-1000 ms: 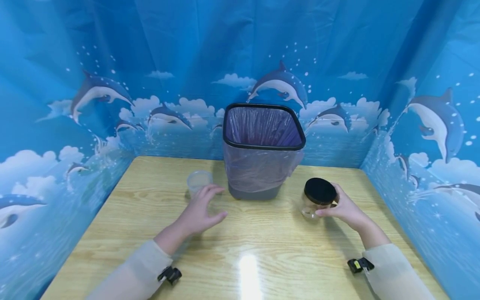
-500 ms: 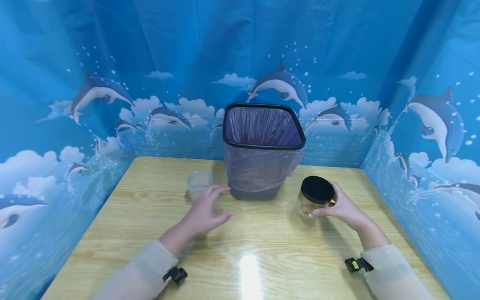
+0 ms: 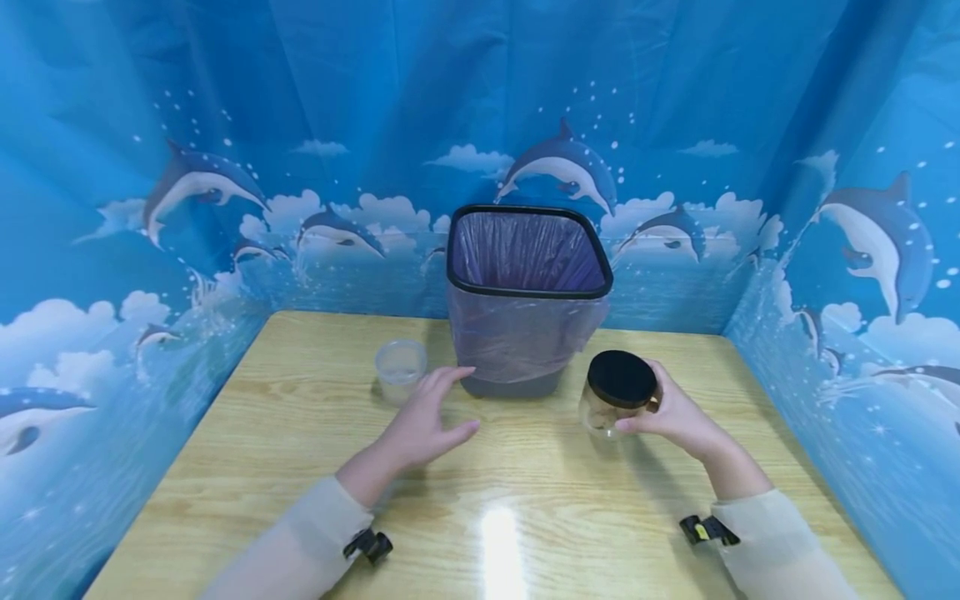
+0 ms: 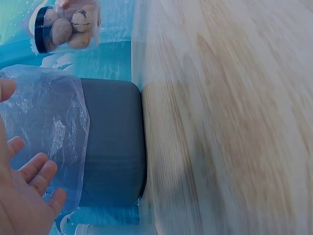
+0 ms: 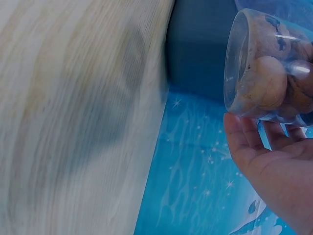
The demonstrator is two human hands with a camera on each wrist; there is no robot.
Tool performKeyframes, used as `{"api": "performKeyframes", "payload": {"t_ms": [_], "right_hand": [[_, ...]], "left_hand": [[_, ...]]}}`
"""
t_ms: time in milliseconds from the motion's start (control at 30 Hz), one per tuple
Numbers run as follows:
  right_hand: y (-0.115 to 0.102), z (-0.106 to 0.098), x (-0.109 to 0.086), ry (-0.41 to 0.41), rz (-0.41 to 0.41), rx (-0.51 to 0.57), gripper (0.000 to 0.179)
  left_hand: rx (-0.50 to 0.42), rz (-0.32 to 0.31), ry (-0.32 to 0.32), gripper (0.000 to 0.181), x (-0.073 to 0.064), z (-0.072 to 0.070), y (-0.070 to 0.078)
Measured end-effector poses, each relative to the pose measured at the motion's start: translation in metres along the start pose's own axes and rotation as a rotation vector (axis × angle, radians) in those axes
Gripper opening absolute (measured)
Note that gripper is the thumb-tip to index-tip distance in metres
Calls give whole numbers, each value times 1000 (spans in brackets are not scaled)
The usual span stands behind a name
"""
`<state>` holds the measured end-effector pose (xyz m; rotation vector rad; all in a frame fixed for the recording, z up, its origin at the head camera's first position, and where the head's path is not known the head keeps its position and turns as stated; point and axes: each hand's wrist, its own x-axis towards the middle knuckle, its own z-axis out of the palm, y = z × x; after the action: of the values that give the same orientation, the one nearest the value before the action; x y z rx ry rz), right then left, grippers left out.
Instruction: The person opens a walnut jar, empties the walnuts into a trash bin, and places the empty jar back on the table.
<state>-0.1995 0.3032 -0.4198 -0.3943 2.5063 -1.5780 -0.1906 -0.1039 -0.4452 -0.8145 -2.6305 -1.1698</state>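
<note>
**Black, Browns and Blues**

A flat, yellowish bench (image 3: 570,500) is showing streaked wood grain. By its far edge, a tapered grey plastic bin (image 3: 512,388) is displaying a black rim (image 3: 528,292) and lilac film liner (image 3: 521,337). Toward the right edge, a clear cylindrical jar (image 3: 600,412) is pairing a black lid (image 3: 622,377) with rounded brown nut-like pieces (image 4: 61,31). Toward the far left corner, a round plastic cup (image 3: 400,365) is looking translucent. Beyond, a blue curtain (image 3: 337,92) is carrying grey-blue dolphins (image 3: 202,173) and white clouds (image 3: 468,160).
</note>
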Motion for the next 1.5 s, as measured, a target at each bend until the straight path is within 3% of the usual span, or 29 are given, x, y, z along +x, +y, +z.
{"api": "performKeyframes", "payload": {"t_ms": [300, 700, 1067, 1500], "right_hand": [[-9, 11, 2, -7, -18, 3, 92], [-15, 31, 5, -38, -126, -35, 94], [-17, 45, 9, -58, -206, -101, 94], [-28, 60, 8, -14, -242, -183, 94]], "left_hand": [[-13, 14, 7, 78, 5, 4, 6], [-41, -8, 36, 85, 16, 7, 23], [-75, 10, 43, 88, 21, 15, 34], [-135, -17, 16, 95, 23, 24, 41]]}}
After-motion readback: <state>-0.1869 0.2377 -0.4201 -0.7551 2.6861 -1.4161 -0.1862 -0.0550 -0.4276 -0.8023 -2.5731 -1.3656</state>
